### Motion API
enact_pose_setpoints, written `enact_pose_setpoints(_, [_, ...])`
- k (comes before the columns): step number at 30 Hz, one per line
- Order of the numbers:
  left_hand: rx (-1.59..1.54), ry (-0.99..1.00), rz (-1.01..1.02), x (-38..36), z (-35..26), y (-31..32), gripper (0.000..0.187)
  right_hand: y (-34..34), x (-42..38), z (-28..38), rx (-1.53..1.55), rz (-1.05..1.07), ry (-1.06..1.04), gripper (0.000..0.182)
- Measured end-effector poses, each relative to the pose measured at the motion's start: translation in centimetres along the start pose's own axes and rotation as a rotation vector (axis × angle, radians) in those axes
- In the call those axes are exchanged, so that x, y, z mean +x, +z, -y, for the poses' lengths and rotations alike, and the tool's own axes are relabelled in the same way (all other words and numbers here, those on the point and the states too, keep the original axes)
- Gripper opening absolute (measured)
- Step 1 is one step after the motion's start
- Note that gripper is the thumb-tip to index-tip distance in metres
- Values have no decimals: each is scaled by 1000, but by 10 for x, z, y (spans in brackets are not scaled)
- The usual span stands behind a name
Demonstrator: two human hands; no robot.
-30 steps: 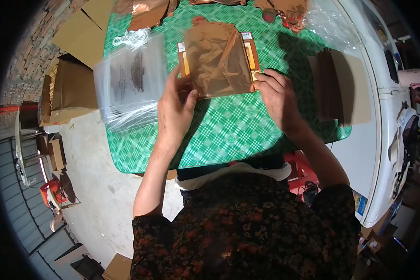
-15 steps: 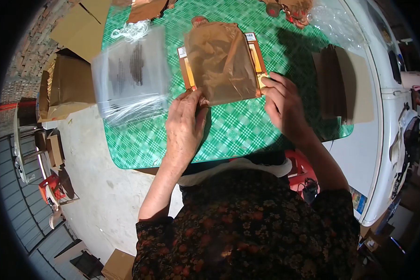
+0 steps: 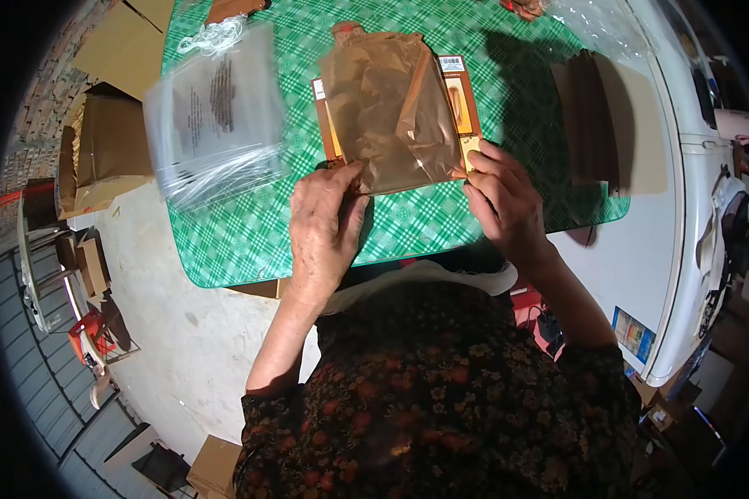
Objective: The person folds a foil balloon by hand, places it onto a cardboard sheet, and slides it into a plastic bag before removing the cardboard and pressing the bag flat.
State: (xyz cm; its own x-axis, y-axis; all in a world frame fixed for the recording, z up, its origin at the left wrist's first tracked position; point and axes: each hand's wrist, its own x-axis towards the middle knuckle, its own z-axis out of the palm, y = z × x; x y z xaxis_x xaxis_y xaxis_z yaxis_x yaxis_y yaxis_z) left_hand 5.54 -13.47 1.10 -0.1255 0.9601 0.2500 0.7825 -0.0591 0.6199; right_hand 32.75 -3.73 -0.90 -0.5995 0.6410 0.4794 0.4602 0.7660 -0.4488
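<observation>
The right hand (image 3: 512, 204) has slid down the card (image 3: 462, 100) and, like the left hand (image 3: 320, 229), touches the brown bag (image 3: 391, 112) on top, grip hard to tell, maybe straightening it, which needs gentle tugs.

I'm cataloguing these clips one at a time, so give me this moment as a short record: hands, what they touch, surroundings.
Left hand: fingers at the near left corner of the brown plastic
Right hand: fingers near its near right corner
Grip: firmness unclear
Under the brown plastic: printed card, edges showing on both sides
To the left: clear bags, white string at their far end
Surface: green checked tablecloth
</observation>
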Motion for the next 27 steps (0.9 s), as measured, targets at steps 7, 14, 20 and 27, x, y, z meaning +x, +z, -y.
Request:
enact_pose_setpoints(7, [160, 126, -25, -1, 6, 10, 53, 0, 0, 2, 38, -13, 27, 22])
enact_pose_setpoints(14, [321, 134, 64, -4, 6, 14, 54, 2, -1, 1, 30, -31, 31, 22])
enact_pose_setpoints(20, [359, 122, 140, -1, 5, 18, 64, 4, -2, -1, 12, -31, 26, 22])
enact_pose_setpoints(27, [358, 143, 127, 8, 9, 17, 63, 5, -4, -2, 25, -32, 30, 22])
